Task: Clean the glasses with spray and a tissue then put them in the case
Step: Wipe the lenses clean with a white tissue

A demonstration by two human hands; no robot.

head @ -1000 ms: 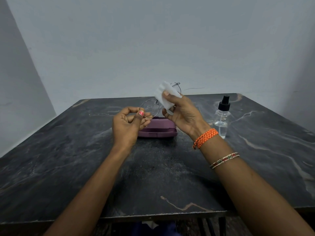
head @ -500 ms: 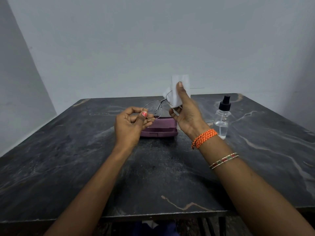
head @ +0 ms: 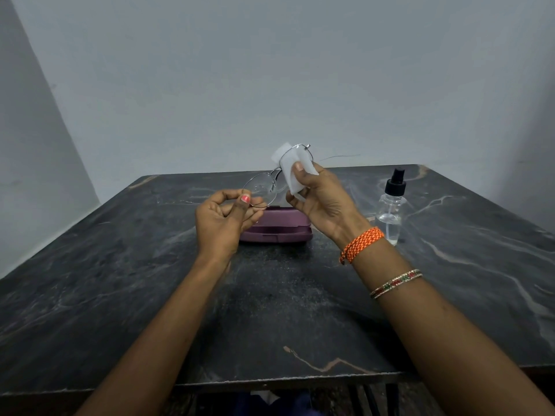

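Note:
Thin wire-rimmed glasses (head: pixel 260 187) are held in the air above the table. My left hand (head: pixel 223 219) pinches the rim of the left lens. My right hand (head: pixel 322 202) presses a folded white tissue (head: pixel 292 169) around the right lens, thumb on the front. One temple arm sticks out to the right. A closed purple case (head: pixel 277 226) lies on the dark marble table (head: pixel 120 280) just below and behind the hands. A clear spray bottle (head: pixel 391 208) with a black nozzle stands upright to the right of the case.
A plain grey wall runs behind the table. The table's front edge (head: pixel 270 382) is near me, with dark objects underneath. My right wrist wears an orange thread band and a beaded bangle.
The glasses tilted so the right lens rose. My right hand shifted the tissue over that lens, thumb sliding lower. My left hand stayed almost still.

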